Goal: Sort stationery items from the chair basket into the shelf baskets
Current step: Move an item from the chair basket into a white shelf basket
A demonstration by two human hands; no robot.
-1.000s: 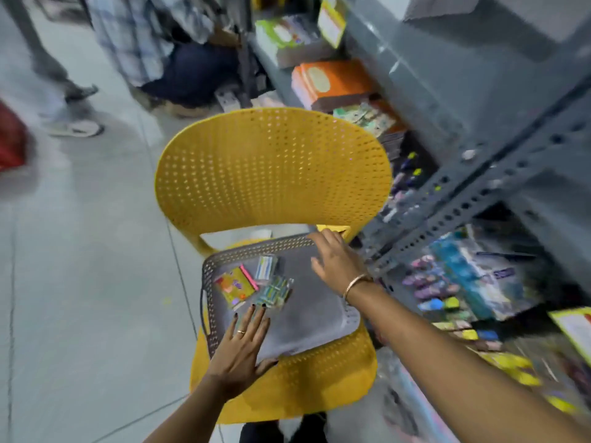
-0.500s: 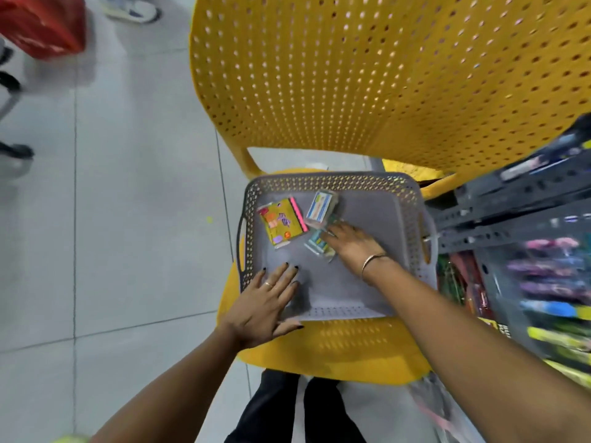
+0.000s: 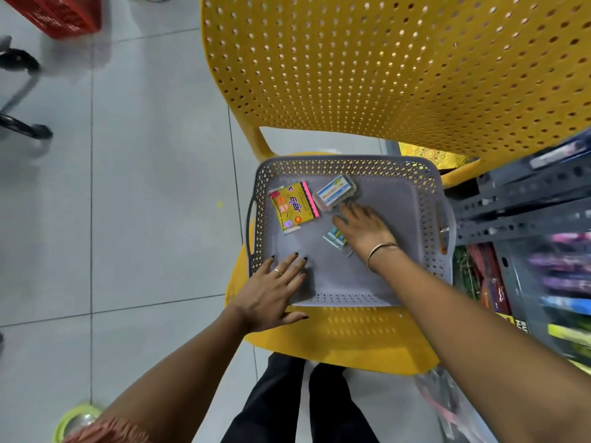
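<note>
A grey perforated basket [image 3: 425, 199] sits on the seat of a yellow chair [image 3: 383, 75]. Inside it lie a yellow sticky-note pack [image 3: 293, 206], a clear box with a blue label [image 3: 335, 192] and a small blue-and-clear packet [image 3: 334, 238]. My right hand [image 3: 364, 230] is inside the basket, palm down, partly covering the small packet, fingertips near the clear box; whether it grips the packet is hidden. My left hand [image 3: 271, 290] lies flat on the basket's near left corner, fingers spread, holding nothing.
Grey metal shelving [image 3: 524, 199] with blurred colourful stationery packs [image 3: 566, 282] stands at the right, close to the chair. A red basket [image 3: 60, 14] sits on the tiled floor at top left. Black chair legs [image 3: 19, 91] show at the left edge.
The view came closer to the basket. My right hand stays over the small packet with fingers reaching slightly toward the clear box. My left hand keeps its place on the basket's corner.
</note>
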